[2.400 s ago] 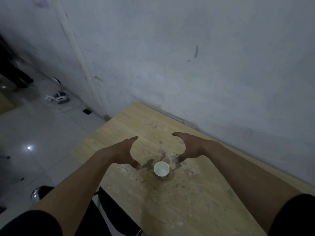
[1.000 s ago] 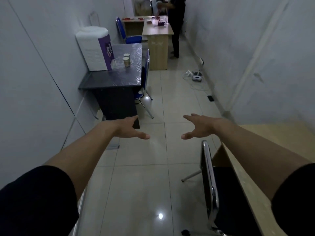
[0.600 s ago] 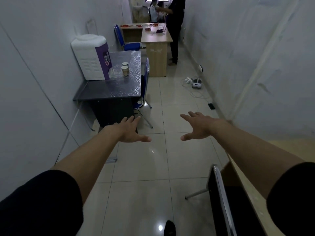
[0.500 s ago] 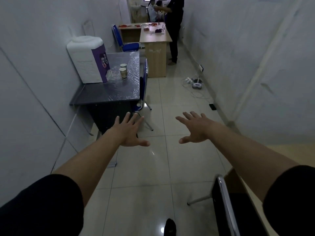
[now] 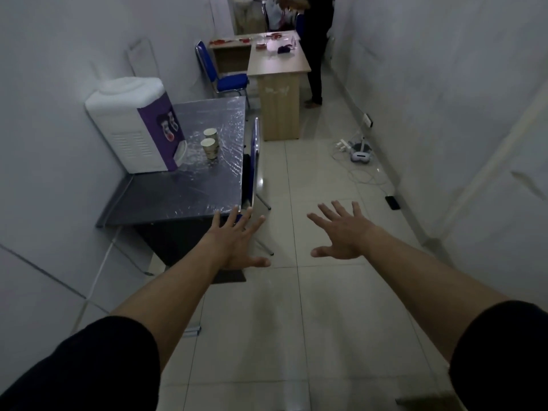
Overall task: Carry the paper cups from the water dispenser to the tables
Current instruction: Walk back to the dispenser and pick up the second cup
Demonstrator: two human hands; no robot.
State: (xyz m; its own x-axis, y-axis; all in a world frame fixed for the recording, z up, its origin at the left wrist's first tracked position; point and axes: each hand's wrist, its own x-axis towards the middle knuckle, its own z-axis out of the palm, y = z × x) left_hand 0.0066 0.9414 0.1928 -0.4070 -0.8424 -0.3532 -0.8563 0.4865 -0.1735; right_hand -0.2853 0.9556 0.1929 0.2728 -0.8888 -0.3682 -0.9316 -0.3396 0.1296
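Two paper cups stand on a dark table [image 5: 178, 200] at the left wall, in front of a white and purple water dispenser [image 5: 133, 126]. The nearer cup [image 5: 208, 148] is close to the dispenser's tap; the farther cup [image 5: 210, 135] stands just behind it. My left hand [image 5: 237, 241] is stretched forward, palm down, fingers spread, over the table's near right corner. My right hand [image 5: 341, 232] is held out the same way above the floor. Both hands hold nothing.
A blue chair [image 5: 253, 161] is pushed against the dark table's right side. Farther down the corridor stand a wooden desk [image 5: 278, 84], a second blue chair [image 5: 222, 75] and a person in dark clothes [image 5: 314, 48]. Cables and a small white device [image 5: 360, 155] lie by the right wall.
I turned away from the wooden table where a cup was left and moved along the corridor toward the dispenser table. Both hands have flattened and spread their fingers.
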